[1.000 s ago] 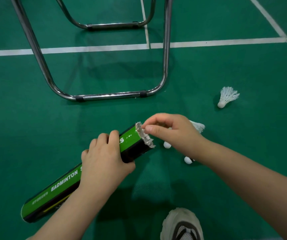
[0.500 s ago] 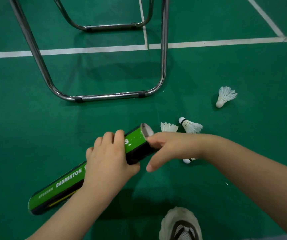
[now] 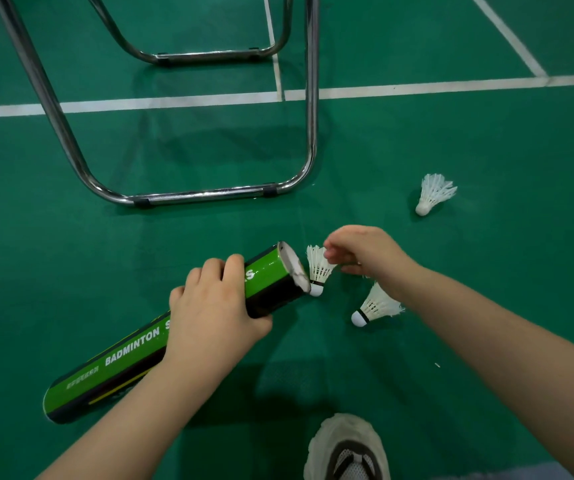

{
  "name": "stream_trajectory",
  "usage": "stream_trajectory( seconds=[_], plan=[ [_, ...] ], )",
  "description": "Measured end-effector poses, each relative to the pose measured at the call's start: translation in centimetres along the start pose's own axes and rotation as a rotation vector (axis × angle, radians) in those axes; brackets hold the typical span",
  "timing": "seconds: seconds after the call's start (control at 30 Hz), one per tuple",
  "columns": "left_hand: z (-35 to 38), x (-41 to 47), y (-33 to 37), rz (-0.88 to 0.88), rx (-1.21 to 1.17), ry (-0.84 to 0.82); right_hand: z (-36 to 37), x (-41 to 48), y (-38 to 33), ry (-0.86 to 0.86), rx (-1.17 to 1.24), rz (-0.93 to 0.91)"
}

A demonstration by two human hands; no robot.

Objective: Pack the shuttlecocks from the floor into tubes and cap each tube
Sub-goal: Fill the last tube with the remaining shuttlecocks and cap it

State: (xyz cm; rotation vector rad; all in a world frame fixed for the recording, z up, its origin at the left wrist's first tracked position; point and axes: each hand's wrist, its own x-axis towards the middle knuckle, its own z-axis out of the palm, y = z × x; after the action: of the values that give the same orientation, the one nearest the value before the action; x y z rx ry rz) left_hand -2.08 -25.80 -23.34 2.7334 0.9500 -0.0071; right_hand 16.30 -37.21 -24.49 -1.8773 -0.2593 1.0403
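One shuttlecock (image 3: 377, 304) lies partly hidden beneath the right hand (image 3: 365, 252)

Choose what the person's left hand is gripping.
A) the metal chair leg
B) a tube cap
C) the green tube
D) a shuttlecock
C: the left hand curls round the green tube, while the right hand pinches a shuttlecock by the feathers.
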Motion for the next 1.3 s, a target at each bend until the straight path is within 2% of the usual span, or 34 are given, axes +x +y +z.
stream_trajectory(
  seconds=[0.07, 0.13, 0.27, 0.37, 0.7, 0.8, 1.0, 1.2, 1.3],
  plan=[
    [0.2, 0.2, 0.0, -0.002, -0.015, 0.003, -0.3, 2.2, 2.2, 0.12, -0.316, 0.001],
    [0.4, 0.5, -0.1, 0.001, -0.027, -0.004, 0.0, 3.9, 3.8, 0.16, -0.556, -0.042],
    [0.7, 1.0, -0.3, -0.004, -0.072, -0.009, 1.0, 6.3, 4.9, 0.161, -0.786, -0.127],
    [0.9, 1.2, -0.2, -0.001, -0.09, 0.0, 1.1, 7.4, 4.6, 0.138, -0.866, -0.052],
    [1.6, 1.4, 0.4, -0.004, -0.113, -0.02, 1.6, 8.3, 4.0, 0.083, -0.895, 0.065],
    [1.4, 1.4, 0.2, -0.009, -0.13, -0.005, 1.3, 7.3, 3.1, 0.146, -0.742, 0.054],
    [1.1, 1.6, -0.1, -0.016, -0.139, -0.008, -0.1, 1.9, 0.3, 0.225, -0.019, -0.127],
    [1.0, 1.0, 0.1, -0.005, -0.14, 0.013, 0.4, -2.4, -1.7, 0.3, 0.114, -0.323],
    [0.9, 0.8, 0.3, 0.002, -0.139, 0.026, 1.3, -3.0, -2.0, 0.218, 0.131, -0.349]
  ],
)
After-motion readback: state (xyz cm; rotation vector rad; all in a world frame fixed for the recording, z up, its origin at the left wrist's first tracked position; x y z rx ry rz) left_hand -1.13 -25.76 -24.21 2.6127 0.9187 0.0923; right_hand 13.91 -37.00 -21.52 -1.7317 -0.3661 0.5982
